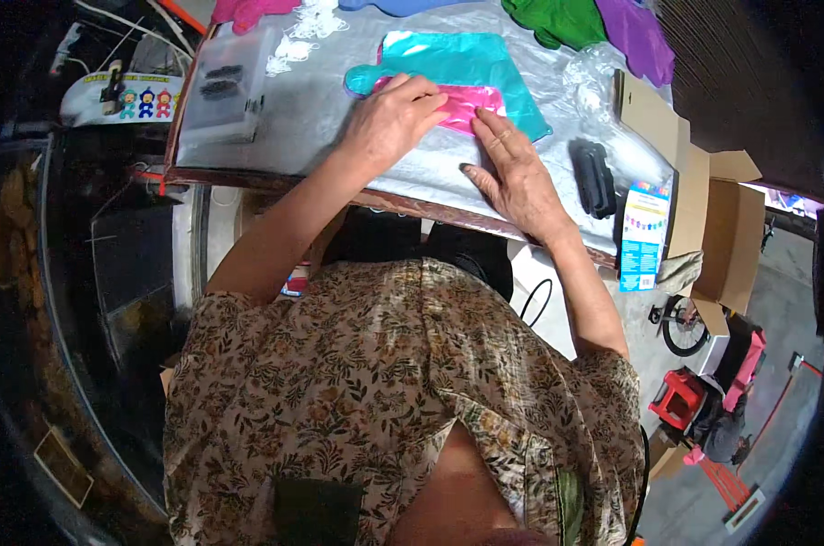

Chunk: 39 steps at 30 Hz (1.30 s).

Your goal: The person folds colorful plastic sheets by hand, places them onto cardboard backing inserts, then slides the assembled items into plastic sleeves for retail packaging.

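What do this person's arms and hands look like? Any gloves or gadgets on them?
The left hand and right hand are bare human hands; no gloves, watch or cables show on them. The forearms are uncovered too. The short sleeves are tan, printed with dark leaves and small brownish flowers, matching the shirt.

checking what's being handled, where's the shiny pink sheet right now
In the head view, the shiny pink sheet is near the top, slightly right of centre, overlapping the teal foil, between the left hand and the right hand.
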Each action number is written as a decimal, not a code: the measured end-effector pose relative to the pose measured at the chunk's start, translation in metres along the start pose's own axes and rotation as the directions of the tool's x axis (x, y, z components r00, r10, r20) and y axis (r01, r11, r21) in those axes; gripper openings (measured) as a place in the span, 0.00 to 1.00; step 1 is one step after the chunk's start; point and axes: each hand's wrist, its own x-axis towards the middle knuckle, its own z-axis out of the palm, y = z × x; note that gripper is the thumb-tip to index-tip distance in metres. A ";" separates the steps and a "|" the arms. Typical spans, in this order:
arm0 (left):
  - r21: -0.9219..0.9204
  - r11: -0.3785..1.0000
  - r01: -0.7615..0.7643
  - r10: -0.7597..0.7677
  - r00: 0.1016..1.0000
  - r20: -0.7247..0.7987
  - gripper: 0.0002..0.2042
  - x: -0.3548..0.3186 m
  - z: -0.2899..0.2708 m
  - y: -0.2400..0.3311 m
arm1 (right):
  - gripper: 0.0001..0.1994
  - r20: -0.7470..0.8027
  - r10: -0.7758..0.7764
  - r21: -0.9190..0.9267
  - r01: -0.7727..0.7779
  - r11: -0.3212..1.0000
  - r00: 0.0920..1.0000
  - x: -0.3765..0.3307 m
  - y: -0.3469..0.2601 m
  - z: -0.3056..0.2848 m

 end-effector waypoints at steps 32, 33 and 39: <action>-0.110 0.994 -0.027 0.036 0.996 0.080 0.12 0.009 -0.013 -0.003 | 0.09 -0.024 0.491 0.721 -0.325 0.612 0.871 0.079 0.072 -0.036; -0.120 0.992 -0.025 0.036 0.996 0.086 0.12 0.008 -0.014 -0.004 | 0.08 -0.040 0.468 0.688 -0.315 0.653 0.883 0.074 0.063 -0.034; -0.108 0.991 -0.077 0.080 0.996 0.025 0.12 0.005 -0.010 -0.008 | 0.09 -0.253 -0.261 -0.237 0.202 0.950 0.932 0.043 0.031 -0.016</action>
